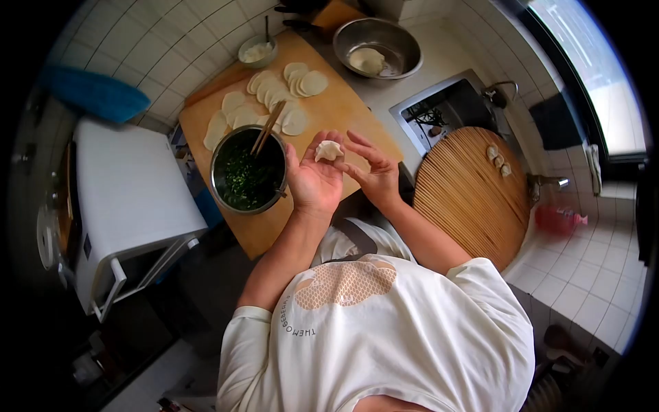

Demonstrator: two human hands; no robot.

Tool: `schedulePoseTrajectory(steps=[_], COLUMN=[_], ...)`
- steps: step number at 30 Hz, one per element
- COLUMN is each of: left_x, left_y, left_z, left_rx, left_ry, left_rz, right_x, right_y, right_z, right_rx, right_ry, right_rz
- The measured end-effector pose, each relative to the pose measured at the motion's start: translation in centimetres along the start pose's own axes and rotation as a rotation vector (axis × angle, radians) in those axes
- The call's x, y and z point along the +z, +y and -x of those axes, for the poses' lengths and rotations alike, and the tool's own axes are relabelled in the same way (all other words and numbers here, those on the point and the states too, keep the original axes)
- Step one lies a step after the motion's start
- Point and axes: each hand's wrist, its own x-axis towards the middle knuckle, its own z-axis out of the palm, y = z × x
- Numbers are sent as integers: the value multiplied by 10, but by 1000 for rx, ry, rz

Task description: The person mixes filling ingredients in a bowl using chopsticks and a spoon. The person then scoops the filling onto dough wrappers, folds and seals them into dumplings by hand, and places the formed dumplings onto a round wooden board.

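A folded white dumpling (329, 150) lies on the upturned fingers of my left hand (317, 180), which holds it with the palm up. Beside it, my right hand (374, 172) has its fingers spread, the thumb side close to the dumpling; whether it touches is hard to tell. Just left of my left hand, a metal bowl of chopped green filling (244, 180) has wooden chopsticks (268, 128) standing in it. Round dough wrappers (271, 88) lie overlapping on the wooden board (343, 103) beyond my hands.
On the right, a round slatted wooden tray (467, 199) bears several dumplings (499, 159) and partly covers the sink (439, 106). At the back stand a steel basin (405, 51) with dough (367, 61) and a small bowl (259, 51). A white appliance (134, 199) stands left.
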Motion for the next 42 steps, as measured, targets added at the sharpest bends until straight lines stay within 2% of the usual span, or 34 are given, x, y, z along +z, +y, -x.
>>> schedulePoseTrajectory(steps=[7, 9, 13, 14, 15, 17, 19, 21, 23, 24, 27, 29, 32, 33, 35, 39, 42], left_x=[3, -4, -4, -1, 8, 15, 15, 18, 22, 16, 9, 0, -14, -20, -33, -35, -40], left_y=[-34, -39, -48, -55, -62, -79, -99, -119, -139, -144, -149, -142, -130, -126, -118, -109, -105], left_z=[-7, -11, -12, -12, -9, -10, -13, -14, -16, -18, -12, -9, -5, -4, -4, 2, 2], left_rx=[-69, -94, -202, -239, -213, -202, -255, -291, -378, -429, -427, -448, -436, -432, -417, -389, -370], left_ry=[36, -83, -127, -137, -77, -25, -97, -136, -111, -81, -109, -105, -65, -60, -28, 24, 27], left_rz=[30, -17, -75, -86, -157, -237, -297, -330, -508, -580, -774, -796, -877, -878, -919, -893, -887], right_x=[-16, -26, -52, -58, -67, -86, -103, -124, -154, -177, -263, -341, -417, -432, -449, -452, -454], right_y=[8, -1, -19, -21, -27, -39, -21, -9, -2, -7, 13, 49, 71, 81, 97, 101, 108], right_z=[8, 10, 10, 12, 10, 4, 7, 14, 24, 31, 50, 64, 75, 76, 73, 61, 56], right_rx=[14, 34, -150, -127, -128, -236, -246, -147, -9, 212, 212, 178, 361, 364, 488, 419, 472], right_ry=[202, 224, 115, 150, 182, 28, 95, 158, 263, 319, 729, 1021, 1350, 1345, 1356, 1369, 1362], right_rz=[-202, -106, 131, 120, 130, 264, 230, 233, -2, -142, -80, -44, 218, 215, 628, 712, 802])
